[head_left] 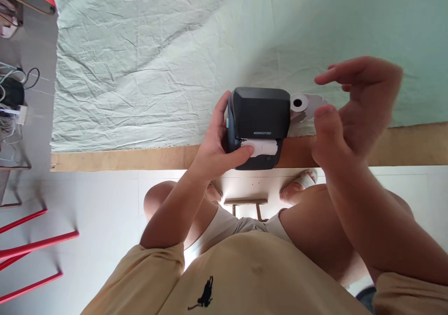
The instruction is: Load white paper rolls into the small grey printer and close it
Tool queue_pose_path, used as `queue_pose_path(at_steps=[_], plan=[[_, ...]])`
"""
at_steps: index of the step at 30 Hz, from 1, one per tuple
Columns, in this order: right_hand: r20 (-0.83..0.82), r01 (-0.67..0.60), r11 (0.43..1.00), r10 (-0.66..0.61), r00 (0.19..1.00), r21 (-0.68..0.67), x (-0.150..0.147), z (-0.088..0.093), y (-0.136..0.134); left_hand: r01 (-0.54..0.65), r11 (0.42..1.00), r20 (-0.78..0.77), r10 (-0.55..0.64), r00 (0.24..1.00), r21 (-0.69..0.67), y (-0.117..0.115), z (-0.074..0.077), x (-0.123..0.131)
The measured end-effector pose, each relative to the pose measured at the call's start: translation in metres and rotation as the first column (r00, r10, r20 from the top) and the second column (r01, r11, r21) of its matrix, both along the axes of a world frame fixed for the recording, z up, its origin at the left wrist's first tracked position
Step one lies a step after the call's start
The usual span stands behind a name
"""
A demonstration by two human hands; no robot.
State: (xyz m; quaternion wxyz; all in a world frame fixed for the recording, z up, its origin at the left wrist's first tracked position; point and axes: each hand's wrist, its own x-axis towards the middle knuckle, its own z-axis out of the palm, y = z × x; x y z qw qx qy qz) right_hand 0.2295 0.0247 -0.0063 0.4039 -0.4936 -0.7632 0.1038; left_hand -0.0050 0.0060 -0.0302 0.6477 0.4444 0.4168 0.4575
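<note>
A small dark grey label printer (261, 119) sits at the near edge of the table, on a pale green cloth (147, 63). White paper (263, 148) sticks out of its front slot. My left hand (219, 142) grips the printer's left side, thumb pressed on the white paper at the slot. A white paper roll (299, 104) lies just right of the printer. My right hand (353, 109) hovers above and right of the roll, fingers apart and loosely curved, holding nothing.
The table's wooden edge (122, 158) runs across the view. Below it are my knees, feet and a small stool (245, 203) on a white floor. Red metal bars (35, 245) stand at lower left; cables and a device (12, 95) lie at far left.
</note>
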Motion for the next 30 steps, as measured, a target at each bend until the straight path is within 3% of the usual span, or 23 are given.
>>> queue_pose_path(at_steps=[2,7,11,23,30], plan=[[-0.005,0.01,1.0,-0.009,1.0,0.026,0.004,-0.005,-0.001,-0.004,1.0,0.011,0.003,1.0,0.018,0.0,0.0,0.0],[-0.01,-0.014,0.968,0.017,1.0,0.249,0.008,-0.016,-0.007,0.052,0.998,0.063,-0.055,0.997,0.038,0.0,0.001,-0.001],[0.048,-0.032,0.984,0.024,0.999,0.174,0.006,-0.016,-0.007,0.011,1.0,0.034,-0.011,0.999,0.01,-0.001,0.006,0.002],[0.068,-0.009,0.98,-0.005,0.998,0.197,0.01,-0.034,-0.006,-0.002,1.0,0.072,0.0,0.997,0.024,0.002,0.008,0.006],[0.072,0.039,0.967,-0.06,0.996,0.253,-0.004,-0.025,-0.011,-0.081,0.995,0.106,0.087,0.991,-0.065,0.008,0.005,0.014]])
